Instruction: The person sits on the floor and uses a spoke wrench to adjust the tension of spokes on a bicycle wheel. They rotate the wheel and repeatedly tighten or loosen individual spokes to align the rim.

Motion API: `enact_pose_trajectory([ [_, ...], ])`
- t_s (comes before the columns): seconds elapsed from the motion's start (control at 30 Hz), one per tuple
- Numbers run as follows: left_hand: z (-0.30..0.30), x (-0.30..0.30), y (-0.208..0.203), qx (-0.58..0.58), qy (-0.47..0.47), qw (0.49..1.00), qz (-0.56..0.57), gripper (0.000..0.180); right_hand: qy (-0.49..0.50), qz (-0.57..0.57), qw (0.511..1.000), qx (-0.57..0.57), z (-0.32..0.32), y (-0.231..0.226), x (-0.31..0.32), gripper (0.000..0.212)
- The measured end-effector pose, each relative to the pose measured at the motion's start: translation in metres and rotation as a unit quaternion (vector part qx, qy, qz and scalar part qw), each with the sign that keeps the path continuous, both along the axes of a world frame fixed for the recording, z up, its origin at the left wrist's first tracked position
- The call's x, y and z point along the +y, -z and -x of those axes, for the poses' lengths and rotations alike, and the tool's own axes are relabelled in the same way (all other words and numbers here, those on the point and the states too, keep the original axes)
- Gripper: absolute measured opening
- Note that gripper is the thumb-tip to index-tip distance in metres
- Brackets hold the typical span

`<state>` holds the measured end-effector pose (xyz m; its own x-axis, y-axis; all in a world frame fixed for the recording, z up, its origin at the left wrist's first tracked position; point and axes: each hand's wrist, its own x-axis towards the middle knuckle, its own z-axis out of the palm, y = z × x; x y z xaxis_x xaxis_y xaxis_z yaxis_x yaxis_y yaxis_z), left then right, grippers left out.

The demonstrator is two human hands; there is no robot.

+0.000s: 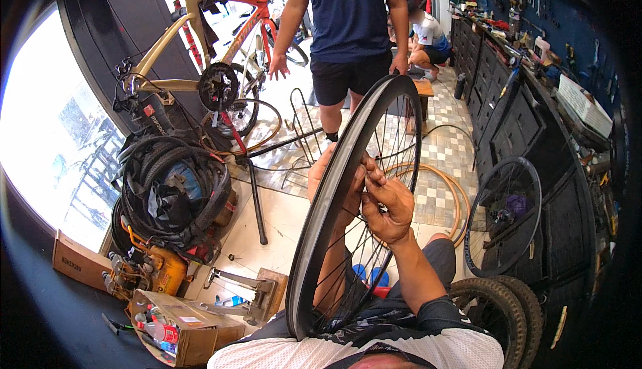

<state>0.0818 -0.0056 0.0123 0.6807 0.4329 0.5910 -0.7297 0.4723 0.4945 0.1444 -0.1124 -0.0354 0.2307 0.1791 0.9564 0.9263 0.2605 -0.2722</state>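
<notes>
Head view: left hand (pixel 329 176) gripping bicycle wheel (pixel 348 202) upright at centre, fingers wrapping its black rim; right hand (pixel 386 203) pinching spokes, fingers curling shut. Sitting at eight o'clock, brown cardboard box (pixel 79 262); at seven, open carton (pixel 194 339) holding bottles. Showing at one o'clock, bare tiled floor (pixel 445 148) beside dark cabinets (pixel 508 121).

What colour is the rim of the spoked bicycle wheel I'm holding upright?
The spoked bicycle wheel's rim is black with a glossy sheen, seen best in the head view.

The person wears a white mesh shirt with dark sleeves and grey shorts.
</notes>
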Motion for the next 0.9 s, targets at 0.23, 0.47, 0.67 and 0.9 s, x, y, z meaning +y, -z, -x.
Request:
enact_pose_trajectory([
  [0.23,0.001,-0.002,0.008,0.04,-0.007,0.998,0.039,0.028,0.001,0.009,1.0,0.0,-0.001,-0.005,-0.001,0.031],
  [0.47,0.003,-0.006,0.005,0.049,-0.044,0.998,0.011,0.027,-0.009,0.01,1.0,0.0,0.0,-0.003,-0.003,0.036],
  [0.67,0.0,-0.001,0.013,0.058,-0.07,0.996,-0.027,0.029,0.004,-0.009,1.0,-0.016,0.003,-0.009,-0.002,0.035],
  [0.9,0.006,-0.003,0.009,0.053,-0.065,0.996,-0.022,0.031,-0.002,-0.003,1.0,-0.03,0.004,-0.014,-0.004,0.034],
])
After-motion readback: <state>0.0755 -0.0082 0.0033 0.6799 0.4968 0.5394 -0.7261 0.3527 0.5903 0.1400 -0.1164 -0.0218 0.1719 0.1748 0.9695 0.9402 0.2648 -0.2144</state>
